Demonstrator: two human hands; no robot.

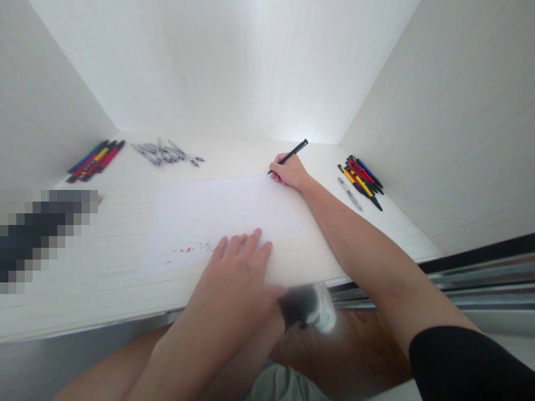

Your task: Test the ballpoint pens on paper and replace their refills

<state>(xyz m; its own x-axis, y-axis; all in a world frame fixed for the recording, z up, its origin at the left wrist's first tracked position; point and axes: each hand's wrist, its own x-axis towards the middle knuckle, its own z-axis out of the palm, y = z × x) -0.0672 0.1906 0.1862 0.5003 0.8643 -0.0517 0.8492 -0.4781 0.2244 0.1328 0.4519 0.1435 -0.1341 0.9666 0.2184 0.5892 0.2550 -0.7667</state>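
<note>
A white sheet of paper (217, 217) lies on the white desk (104, 295), with small red and dark marks near its lower left. My left hand (238, 267) rests flat on the sheet's near edge, fingers slightly apart, holding nothing. My right hand (288, 171) is at the sheet's far right corner, holding a black pen (292, 152) with its tip down at the paper's edge.
Coloured pens (361, 177) lie in a pile at the right, with a clear one beside them. Another pile of coloured pens (95, 161) lies at the far left, and several clear pens (167, 152) at the back. White walls enclose the desk on three sides.
</note>
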